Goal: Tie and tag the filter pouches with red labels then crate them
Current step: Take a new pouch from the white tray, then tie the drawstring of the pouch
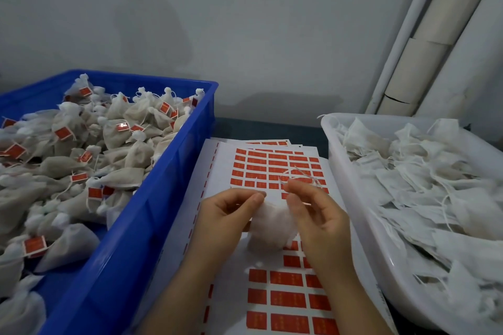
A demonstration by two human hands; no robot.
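Observation:
A white filter pouch [268,227] hangs between both hands above the label sheets. My left hand [227,215] pinches its gathered top from the left. My right hand [317,212] pinches the top from the right, and the pouch's thin white string [300,175] loops up behind its fingers. Sheets of red labels [275,167] lie flat under the hands. A blue crate [152,215] on the left is heaped with tied pouches carrying red tags [64,133].
A white tub [362,200] on the right holds several flat, untied pouches with loose strings. A grey wall rises close behind, and pale pipes [419,57] lean in the right corner. The crate and tub hem in the label sheets on both sides.

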